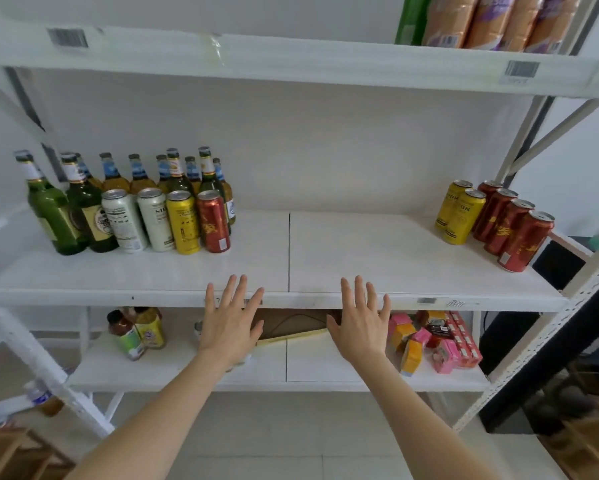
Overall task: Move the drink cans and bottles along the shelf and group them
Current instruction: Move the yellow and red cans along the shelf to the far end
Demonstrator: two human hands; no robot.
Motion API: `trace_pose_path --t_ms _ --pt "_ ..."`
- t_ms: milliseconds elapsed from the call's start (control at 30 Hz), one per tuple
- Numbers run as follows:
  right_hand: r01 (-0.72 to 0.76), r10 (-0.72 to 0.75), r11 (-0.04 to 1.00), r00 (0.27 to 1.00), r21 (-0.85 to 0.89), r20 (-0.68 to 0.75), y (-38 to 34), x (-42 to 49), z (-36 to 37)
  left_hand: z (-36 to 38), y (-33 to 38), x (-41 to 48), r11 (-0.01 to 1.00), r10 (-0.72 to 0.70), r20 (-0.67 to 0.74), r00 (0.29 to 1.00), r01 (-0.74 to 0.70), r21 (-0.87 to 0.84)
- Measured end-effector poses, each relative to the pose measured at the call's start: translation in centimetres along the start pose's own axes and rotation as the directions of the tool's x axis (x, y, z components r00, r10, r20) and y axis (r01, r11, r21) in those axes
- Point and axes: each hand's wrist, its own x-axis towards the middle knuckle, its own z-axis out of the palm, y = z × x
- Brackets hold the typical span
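- While reaching with left hand [230,323] and right hand [360,322], both flat and empty, go slow.
- Could knock red cans [509,226] off shelf [360,244] end if bumped hard.

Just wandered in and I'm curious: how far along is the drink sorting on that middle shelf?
Done-looking: bottles and four cans stand bunched at the left end of the shelf. In hand: nothing; the left hand and right hand hover open at the front edge. Left: two yellow cans and four red cans sit apart at the right end, likely to be joined with the rest.
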Motion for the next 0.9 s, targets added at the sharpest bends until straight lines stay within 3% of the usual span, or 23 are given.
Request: trace_pose_path --t_ms 400,900 --pt "0.005 -0.007 0.999 1.0 0.048 0.021 -16.2 1.4 1.5 1.6 -15.5 -1.7 0.999 -0.036 0.047 0.998 0.036 0.0" --pt "-0.042 0.04 0.994 0.999 0.104 0.021 -23.3 12.1 6.3 4.9 -24.4 8.3 0.989 -0.116 -0.012 0.993 0.114 -0.092"
